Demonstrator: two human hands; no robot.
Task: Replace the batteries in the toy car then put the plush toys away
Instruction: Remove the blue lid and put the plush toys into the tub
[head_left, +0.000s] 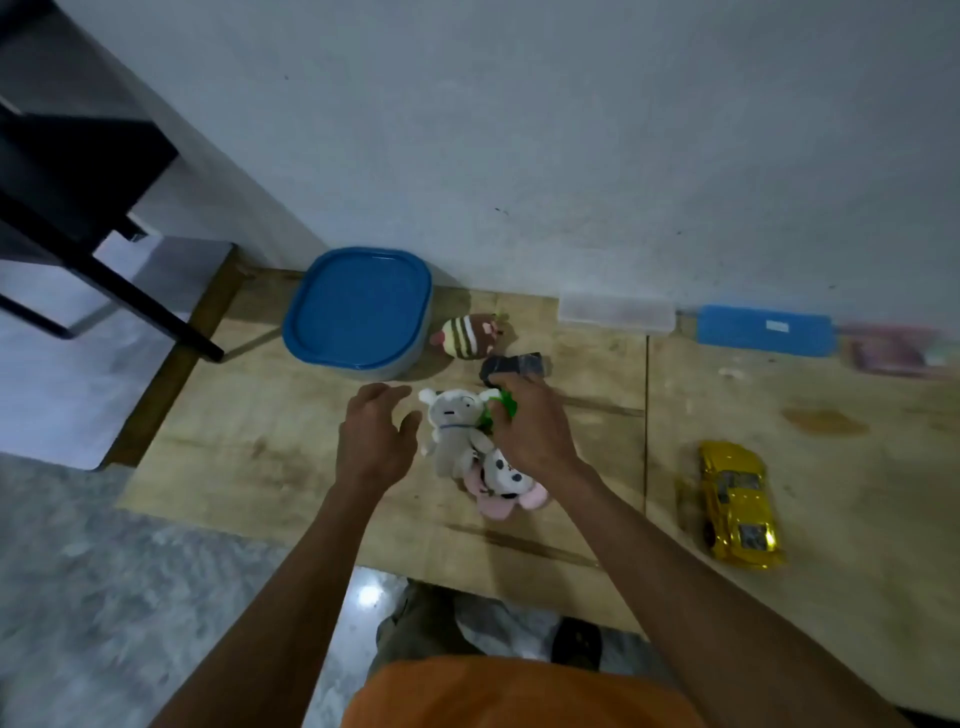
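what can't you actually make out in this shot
- Head view: how many plush toys the right hand grips; the hand covers the green one.
- What the blue-lidded tub holds; its lid hides it.
- The pink item at the right edge: blurred and cut off.

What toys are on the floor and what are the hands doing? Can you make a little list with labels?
left hand: open, above the board, holding nothing
right hand: gripping a bunch of plush toys
striped plush: lying alone beside the tub
tub: blue lid on, near the wall
car: gold, on the board, right of the hands, untouched
black thing: just beyond the right hand, too blurry to name
board: wooden, under all the toys
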